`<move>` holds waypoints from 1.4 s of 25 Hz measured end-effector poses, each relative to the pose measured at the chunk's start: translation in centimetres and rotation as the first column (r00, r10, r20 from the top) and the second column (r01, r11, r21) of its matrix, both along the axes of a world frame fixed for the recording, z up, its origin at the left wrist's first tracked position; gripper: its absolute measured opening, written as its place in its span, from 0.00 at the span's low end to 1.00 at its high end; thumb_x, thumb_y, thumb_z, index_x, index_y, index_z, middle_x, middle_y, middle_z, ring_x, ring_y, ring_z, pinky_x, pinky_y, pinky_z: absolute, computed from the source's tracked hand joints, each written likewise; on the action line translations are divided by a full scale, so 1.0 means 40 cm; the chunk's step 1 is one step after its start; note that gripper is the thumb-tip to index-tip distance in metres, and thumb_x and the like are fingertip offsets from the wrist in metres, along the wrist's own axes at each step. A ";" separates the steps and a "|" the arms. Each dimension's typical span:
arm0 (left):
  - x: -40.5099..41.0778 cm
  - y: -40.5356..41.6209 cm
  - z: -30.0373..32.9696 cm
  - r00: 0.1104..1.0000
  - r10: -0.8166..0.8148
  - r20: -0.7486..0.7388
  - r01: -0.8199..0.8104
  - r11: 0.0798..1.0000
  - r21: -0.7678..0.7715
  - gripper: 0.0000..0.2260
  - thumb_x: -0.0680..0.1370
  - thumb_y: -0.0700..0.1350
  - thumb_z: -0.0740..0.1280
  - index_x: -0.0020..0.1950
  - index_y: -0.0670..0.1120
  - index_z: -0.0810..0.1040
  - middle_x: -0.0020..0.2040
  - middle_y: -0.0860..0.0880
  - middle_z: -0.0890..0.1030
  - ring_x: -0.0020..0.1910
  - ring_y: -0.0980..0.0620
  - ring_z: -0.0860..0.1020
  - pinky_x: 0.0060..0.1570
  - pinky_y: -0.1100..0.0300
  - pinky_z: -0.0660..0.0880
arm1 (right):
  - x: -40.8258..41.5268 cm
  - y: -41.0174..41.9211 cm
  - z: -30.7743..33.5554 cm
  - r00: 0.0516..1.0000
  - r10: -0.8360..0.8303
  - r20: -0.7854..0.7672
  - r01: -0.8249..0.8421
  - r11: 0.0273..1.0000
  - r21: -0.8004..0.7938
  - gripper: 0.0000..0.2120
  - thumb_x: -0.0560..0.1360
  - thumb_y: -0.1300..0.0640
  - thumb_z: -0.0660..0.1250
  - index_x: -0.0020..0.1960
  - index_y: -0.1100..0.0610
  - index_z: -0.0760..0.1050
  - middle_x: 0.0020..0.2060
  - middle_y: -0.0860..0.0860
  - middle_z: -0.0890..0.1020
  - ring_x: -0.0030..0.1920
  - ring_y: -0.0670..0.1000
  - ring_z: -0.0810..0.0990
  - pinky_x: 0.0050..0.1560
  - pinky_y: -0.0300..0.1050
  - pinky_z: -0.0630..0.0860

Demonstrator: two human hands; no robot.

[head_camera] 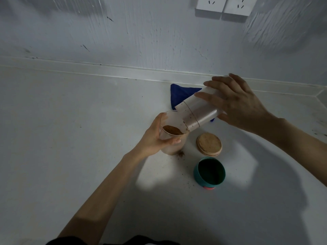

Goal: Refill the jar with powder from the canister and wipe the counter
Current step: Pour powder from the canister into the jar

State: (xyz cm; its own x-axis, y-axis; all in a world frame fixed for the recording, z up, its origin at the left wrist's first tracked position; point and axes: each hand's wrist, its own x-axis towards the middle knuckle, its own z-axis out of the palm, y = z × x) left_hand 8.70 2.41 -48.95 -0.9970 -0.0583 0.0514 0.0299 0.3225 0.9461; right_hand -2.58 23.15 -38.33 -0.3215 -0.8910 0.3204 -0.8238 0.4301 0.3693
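Note:
My left hand grips a clear jar that stands on the white counter, with brown powder inside near its top. My right hand holds a translucent white canister tipped down to the left, its mouth over the jar's rim. A little brown powder lies spilled at the jar's base. A blue cloth lies behind the canister, partly hidden by it.
A round wooden lid lies flat to the right of the jar. A teal cap lies on its side nearer to me, with powder specks around it. The wall and two sockets stand behind the counter.

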 end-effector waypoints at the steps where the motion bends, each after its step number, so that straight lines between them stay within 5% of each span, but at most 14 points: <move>1: 0.000 -0.001 -0.002 1.000 0.000 0.009 0.000 1.000 -0.003 0.36 0.63 0.57 0.73 0.65 0.54 0.59 0.61 0.56 0.69 0.62 0.54 0.69 0.58 0.63 0.72 | -0.001 -0.007 0.000 1.000 0.011 -0.016 -0.011 1.000 0.005 0.38 0.62 0.61 0.75 0.67 0.50 0.62 0.63 0.61 0.73 0.64 0.58 0.60 0.66 0.62 0.57; 5: 0.005 0.003 0.009 1.000 -0.006 0.006 0.006 1.000 0.011 0.30 0.61 0.59 0.70 0.58 0.66 0.59 0.57 0.63 0.70 0.58 0.58 0.72 0.54 0.63 0.73 | -0.005 -0.034 0.000 0.996 0.061 -0.061 -0.059 0.997 0.043 0.36 0.61 0.62 0.75 0.65 0.50 0.65 0.62 0.60 0.74 0.64 0.58 0.60 0.66 0.61 0.56; 10: 0.002 0.001 0.006 1.000 -0.016 -0.014 0.016 1.000 0.019 0.31 0.62 0.57 0.71 0.59 0.63 0.58 0.58 0.57 0.70 0.59 0.53 0.71 0.54 0.65 0.73 | -0.014 -0.046 0.006 0.992 0.086 -0.094 -0.081 0.995 0.063 0.35 0.62 0.61 0.75 0.65 0.50 0.66 0.62 0.59 0.74 0.64 0.58 0.62 0.67 0.59 0.55; 14: 0.001 0.000 0.006 1.000 -0.016 -0.012 0.016 0.999 0.030 0.31 0.67 0.47 0.74 0.61 0.57 0.59 0.57 0.59 0.69 0.56 0.60 0.71 0.48 0.79 0.70 | -0.017 -0.045 0.006 0.992 0.090 -0.093 -0.085 0.994 0.065 0.35 0.63 0.61 0.75 0.66 0.51 0.65 0.62 0.60 0.74 0.64 0.59 0.63 0.67 0.59 0.55; 17: 0.001 0.000 0.003 1.000 -0.019 -0.006 0.019 1.000 0.018 0.35 0.62 0.56 0.72 0.63 0.57 0.58 0.59 0.58 0.69 0.59 0.59 0.71 0.53 0.70 0.71 | -0.011 -0.047 0.011 0.988 0.107 -0.108 -0.100 0.993 0.063 0.35 0.63 0.61 0.75 0.66 0.51 0.65 0.62 0.60 0.74 0.64 0.58 0.62 0.66 0.60 0.58; 26: 0.005 0.002 0.011 1.000 -0.003 -0.006 0.003 1.000 0.022 0.32 0.66 0.48 0.73 0.63 0.56 0.59 0.56 0.61 0.69 0.56 0.60 0.71 0.52 0.70 0.71 | -0.008 -0.042 0.011 0.992 0.072 -0.101 -0.064 0.995 0.074 0.35 0.62 0.61 0.76 0.65 0.51 0.66 0.62 0.60 0.74 0.63 0.59 0.62 0.66 0.59 0.56; 30: 0.006 0.003 0.014 1.000 -0.017 0.000 0.017 0.999 0.041 0.32 0.67 0.47 0.73 0.63 0.56 0.58 0.57 0.61 0.68 0.58 0.58 0.70 0.50 0.72 0.73 | -0.002 -0.032 0.002 0.999 -0.038 0.000 0.038 0.998 0.055 0.40 0.59 0.59 0.78 0.66 0.51 0.63 0.62 0.61 0.73 0.64 0.63 0.67 0.66 0.62 0.58; 35: 0.009 0.012 0.034 1.000 0.014 -0.003 -0.013 0.999 0.043 0.30 0.68 0.38 0.73 0.60 0.54 0.59 0.52 0.66 0.66 0.51 0.68 0.71 0.43 0.80 0.70 | 0.033 0.001 -0.029 0.915 -0.232 0.330 0.270 0.960 -0.074 0.44 0.59 0.55 0.78 0.70 0.53 0.60 0.65 0.61 0.70 0.65 0.63 0.66 0.66 0.61 0.60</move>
